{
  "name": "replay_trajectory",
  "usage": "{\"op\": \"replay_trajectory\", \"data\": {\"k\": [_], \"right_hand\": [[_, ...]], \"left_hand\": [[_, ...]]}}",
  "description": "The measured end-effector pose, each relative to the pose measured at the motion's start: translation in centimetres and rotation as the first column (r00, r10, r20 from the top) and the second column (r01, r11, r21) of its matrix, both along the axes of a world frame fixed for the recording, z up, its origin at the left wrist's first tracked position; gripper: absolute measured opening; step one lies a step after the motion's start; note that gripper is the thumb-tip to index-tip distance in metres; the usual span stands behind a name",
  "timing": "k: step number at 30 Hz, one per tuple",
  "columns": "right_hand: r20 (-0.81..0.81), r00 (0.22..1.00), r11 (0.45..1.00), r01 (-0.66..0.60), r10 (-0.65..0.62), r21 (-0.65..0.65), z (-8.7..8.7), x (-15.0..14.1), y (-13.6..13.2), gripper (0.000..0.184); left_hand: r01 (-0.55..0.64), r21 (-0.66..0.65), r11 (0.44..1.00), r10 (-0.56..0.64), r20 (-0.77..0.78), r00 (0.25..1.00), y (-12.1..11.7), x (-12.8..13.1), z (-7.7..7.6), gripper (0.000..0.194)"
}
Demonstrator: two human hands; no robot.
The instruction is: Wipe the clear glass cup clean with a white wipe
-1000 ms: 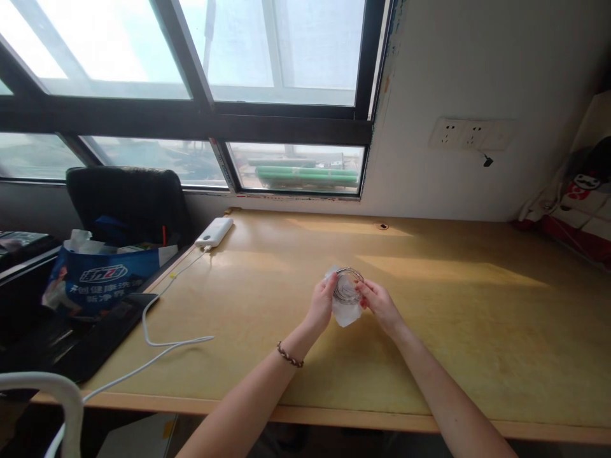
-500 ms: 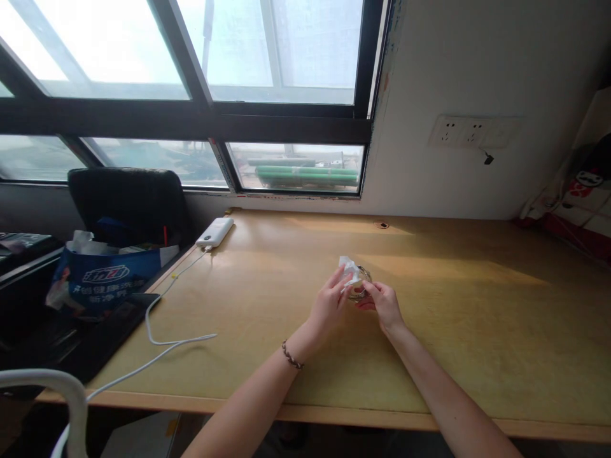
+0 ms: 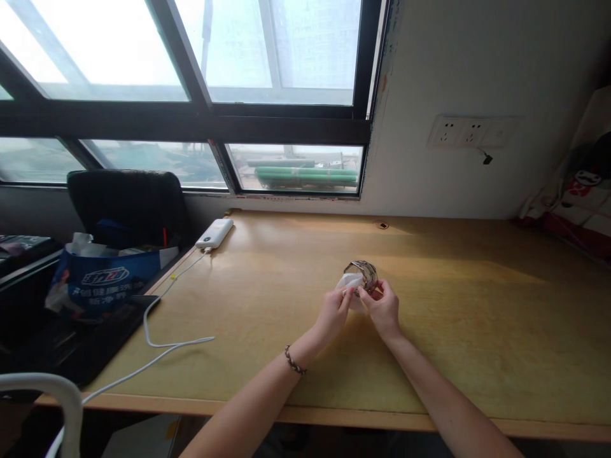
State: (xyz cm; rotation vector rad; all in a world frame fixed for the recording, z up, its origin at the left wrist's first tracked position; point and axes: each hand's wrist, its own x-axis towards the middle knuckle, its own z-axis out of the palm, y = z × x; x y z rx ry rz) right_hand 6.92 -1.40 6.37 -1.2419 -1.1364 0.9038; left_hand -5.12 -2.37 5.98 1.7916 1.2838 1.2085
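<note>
Together, left hand point(image 3: 334, 310) pinching tissue point(image 3: 350, 280), right hand point(image 3: 384, 309) gripping rings point(image 3: 370, 275)

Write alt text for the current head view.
A person's left hand holds a white tissue at a shiny metal band in the right hand, over a wooden desk. A white power bank with a cable plugged in lies at the desk's far left corner, near a window.
</note>
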Motion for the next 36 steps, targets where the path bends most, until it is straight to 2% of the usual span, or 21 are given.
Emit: {"op": "replay_trajectory", "data": {"k": [2,4,8,10,12,15,18,22,25,27,29,31,33,34,36], "right_hand": [[-0.072,0.995,0.998,-0.064,0.065,0.015,-0.1,-0.3,-0.1,0.033],[-0.112,0.985,0.991,-0.127,0.131,0.041,-0.5,-0.6,-0.1,0.035],[-0.04,0.99,0.99,-0.13,0.132,0.055,-1.4,-1.1,-0.1,0.041],[-0.058,0.984,0.985,-0.166,0.169,0.049,-1.4,-1.2,-0.1,0.05],[-0.145,0.96,0.97,-0.24,0.241,0.03,-1.1,-1.1,-0.2,0.059],[-0.304,0.892,0.932,-0.36,0.334,-0.031,-0.4,-0.9,-0.2,0.053],[-0.393,0.849,0.908,-0.412,0.352,-0.076,0.0,-0.5,-0.1,0.041],[-0.392,0.871,0.943,-0.332,0.297,-0.025,0.1,-0.3,0.0,0.039],[-0.297,0.918,0.965,-0.256,0.263,0.064,0.3,-0.2,-0.1,0.046],[-0.237,0.937,0.966,-0.236,0.256,0.108,0.3,-0.2,-0.3,0.049],[-0.207,0.949,0.968,-0.212,0.237,0.136,0.3,-0.3,-0.6,0.05],[-0.21,0.954,0.971,-0.184,0.213,0.151,0.1,-0.5,-0.7,0.049],[-0.235,0.951,0.973,-0.167,0.201,0.157,0.0,-0.7,-0.7,0.048],[-0.248,0.948,0.974,-0.165,0.201,0.156,-0.1,-0.8,-0.7,0.046],[-0.265,0.942,0.974,-0.168,0.205,0.153,-0.2,-1.0,-0.5,0.046]], "left_hand": [[0.002,0.02,1.0,-0.003,0.019,1.0,0.1,0.0,0.0,0.039],[-0.045,0.092,0.995,0.046,-0.003,0.999,0.3,-0.2,0.0,0.034],[-0.156,0.239,0.958,0.182,-0.088,0.979,0.8,-1.0,-0.2,0.028],[-0.161,0.288,0.944,0.207,-0.138,0.969,1.1,-1.4,-0.4,0.026],[-0.136,0.329,0.934,0.206,-0.186,0.961,1.3,-1.8,-0.6,0.026],[-0.097,0.379,0.92,0.2,-0.243,0.949,1.5,-2.3,-0.7,0.025],[-0.07,0.393,0.917,0.179,-0.248,0.952,1.5,-2.4,-0.3,0.024],[-0.047,0.312,0.949,0.106,-0.176,0.979,1.0,-2.0,0.4,0.027],[-0.035,0.226,0.973,0.049,-0.058,0.997,0.5,-1.2,0.6,0.028],[-0.044,0.12,0.992,0.039,0.048,0.998,0.4,-0.8,0.4,0.032],[-0.011,-0.039,0.999,0.019,0.199,0.98,0.3,-0.4,0.2,0.04],[0.101,-0.186,0.977,-0.025,0.375,0.927,0.3,-0.1,0.0,0.044],[0.188,-0.243,0.952,-0.051,0.478,0.877,0.3,0.1,-0.1,0.045],[0.183,-0.239,0.954,-0.05,0.472,0.88,0.2,0.1,-0.1,0.045],[0.092,-0.176,0.98,-0.024,0.352,0.936,0.2,0.1,-0.1,0.044]]}}
